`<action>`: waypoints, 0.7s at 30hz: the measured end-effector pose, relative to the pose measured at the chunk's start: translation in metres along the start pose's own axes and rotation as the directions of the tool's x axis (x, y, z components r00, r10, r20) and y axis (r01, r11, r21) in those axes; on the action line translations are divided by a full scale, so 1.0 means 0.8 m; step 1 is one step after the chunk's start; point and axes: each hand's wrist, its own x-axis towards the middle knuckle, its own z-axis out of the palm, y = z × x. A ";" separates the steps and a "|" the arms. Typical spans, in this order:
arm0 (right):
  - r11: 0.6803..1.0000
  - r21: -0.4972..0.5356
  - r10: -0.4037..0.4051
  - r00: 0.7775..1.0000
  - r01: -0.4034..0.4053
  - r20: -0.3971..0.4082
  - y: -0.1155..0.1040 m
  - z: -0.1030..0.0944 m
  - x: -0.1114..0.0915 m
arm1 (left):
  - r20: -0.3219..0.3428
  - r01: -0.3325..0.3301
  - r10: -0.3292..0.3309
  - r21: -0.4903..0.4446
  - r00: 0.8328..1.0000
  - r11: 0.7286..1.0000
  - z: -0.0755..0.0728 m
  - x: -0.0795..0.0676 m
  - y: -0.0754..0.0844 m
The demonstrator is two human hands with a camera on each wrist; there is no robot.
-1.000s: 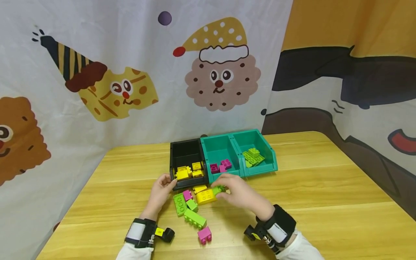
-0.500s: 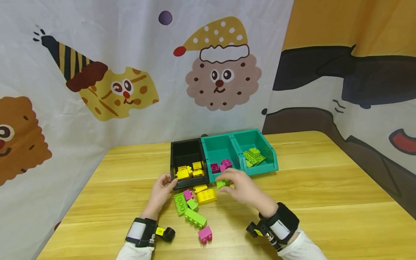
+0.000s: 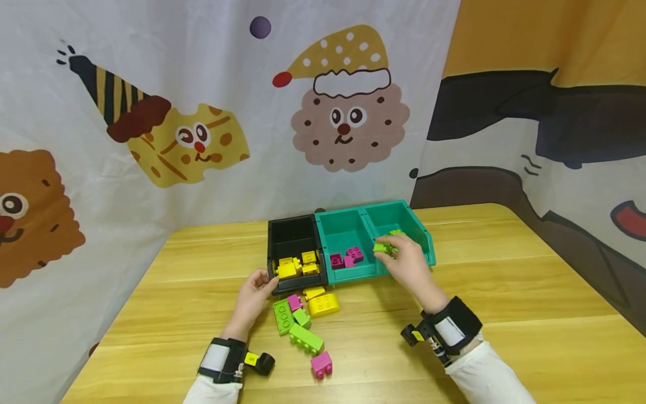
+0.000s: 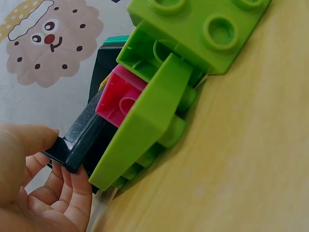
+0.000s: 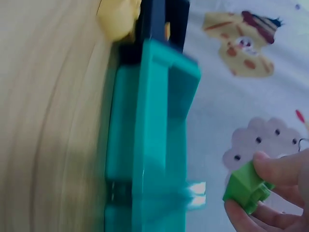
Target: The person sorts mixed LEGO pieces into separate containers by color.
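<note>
My right hand point(image 3: 410, 268) pinches a small lime-green toy brick point(image 5: 245, 186) between thumb and fingertips, above the front of the right teal bin point(image 3: 401, 212). Studs on that brick show in the right wrist view. At the front left corner of the black bin point(image 3: 303, 285), my left hand point(image 3: 252, 297) grips the rim, thumb above and fingers below, as the left wrist view shows. Yellow bricks point(image 3: 287, 271) lie in the black bin. Magenta bricks point(image 3: 355, 254) lie in the middle teal bin point(image 3: 353, 274). Green bricks in the right bin are partly hidden behind my right hand.
Loose bricks lie on the wooden table point(image 3: 504, 280) before the bins: a yellow brick point(image 3: 324, 304), a long green brick point(image 3: 306, 339), a magenta brick point(image 3: 322, 365) and several others. A printed curtain point(image 3: 252, 191) hangs behind the table.
My right hand has lifted the green brick from beside the yellow bricks and carried it right and away from me, over the right teal bin. My left hand has stayed on the black bin.
</note>
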 end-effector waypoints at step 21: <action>0.968 -0.211 0.172 0.972 -0.136 0.161 0.070 0.007 0.044 | -0.013 0.013 -0.013 0.000 1.000 1.000 0.001 0.001 -0.001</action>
